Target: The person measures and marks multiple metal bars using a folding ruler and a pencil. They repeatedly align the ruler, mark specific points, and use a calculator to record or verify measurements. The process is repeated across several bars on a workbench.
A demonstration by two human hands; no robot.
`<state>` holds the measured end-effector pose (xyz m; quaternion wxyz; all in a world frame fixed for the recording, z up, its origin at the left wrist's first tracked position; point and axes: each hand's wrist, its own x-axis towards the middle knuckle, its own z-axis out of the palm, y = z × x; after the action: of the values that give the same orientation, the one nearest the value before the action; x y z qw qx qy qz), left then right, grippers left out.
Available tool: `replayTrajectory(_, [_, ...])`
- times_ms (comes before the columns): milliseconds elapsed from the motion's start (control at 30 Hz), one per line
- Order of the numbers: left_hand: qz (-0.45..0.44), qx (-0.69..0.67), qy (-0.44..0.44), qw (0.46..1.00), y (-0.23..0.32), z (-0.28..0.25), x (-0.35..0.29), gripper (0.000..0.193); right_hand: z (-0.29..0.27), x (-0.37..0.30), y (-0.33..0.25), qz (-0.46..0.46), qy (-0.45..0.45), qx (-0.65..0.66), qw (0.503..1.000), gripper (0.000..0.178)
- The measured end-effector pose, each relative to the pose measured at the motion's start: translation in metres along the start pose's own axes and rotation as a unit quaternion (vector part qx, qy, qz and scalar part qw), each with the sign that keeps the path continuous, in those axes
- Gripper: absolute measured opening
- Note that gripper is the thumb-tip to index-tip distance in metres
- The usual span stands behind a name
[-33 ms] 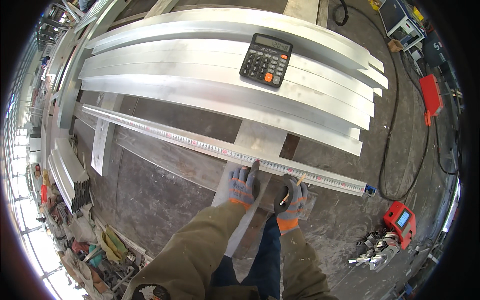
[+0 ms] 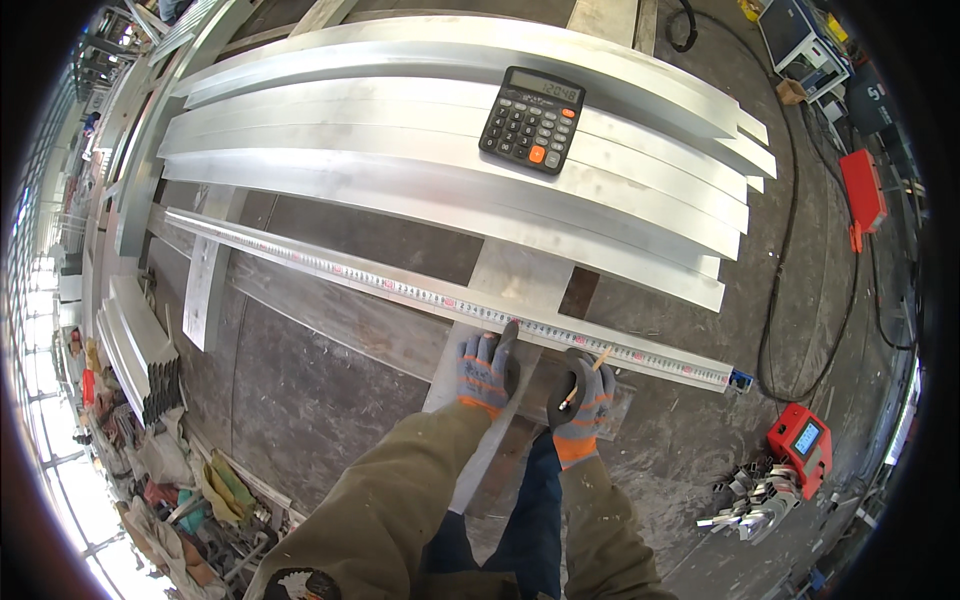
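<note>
A tape measure is stretched along a long narrow metal bar, with its blue end past the bar's right end. My left hand, in a grey and orange glove, is at the bar's near edge. Its thumb reaches up to the tape, and the other fingers are curled at the edge, tips partly hidden. Just to the right, my right hand, gloved alike, is closed around a thin pencil whose upper end slants toward the tape.
Beyond the bar lie several long silvery metal profiles, with a black calculator on top. A red device with a screen stands at right beside a heap of metal offcuts. Black cables curve over the floor. Stacked profiles lie at left.
</note>
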<state>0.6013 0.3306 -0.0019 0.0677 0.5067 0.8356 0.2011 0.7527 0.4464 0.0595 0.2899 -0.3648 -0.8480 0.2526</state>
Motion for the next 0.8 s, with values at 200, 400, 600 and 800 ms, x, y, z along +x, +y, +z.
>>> replayTrajectory(200, [-0.052,-0.003,-0.084,0.995,0.0,0.0013,-0.0017,0.072,0.0015,-0.0002,0.0019,-0.004,0.002,-0.001,1.0,0.039])
replayTrajectory(400, [-0.026,-0.008,-0.009,1.0,0.0059,-0.0054,0.003,0.082,-0.0003,0.0009,0.0086,-0.017,-0.014,-0.002,1.0,0.038])
replayTrajectory(600, [0.008,0.012,0.037,0.999,0.0032,-0.0025,0.0041,0.081,-0.0037,0.005,0.0074,-0.015,-0.019,0.0,1.0,0.039])
replayTrajectory(800, [0.017,0.013,0.042,0.999,-0.0007,-0.0002,0.0023,0.078,-0.0009,0.0047,0.0037,-0.004,-0.01,-0.005,1.0,0.039])
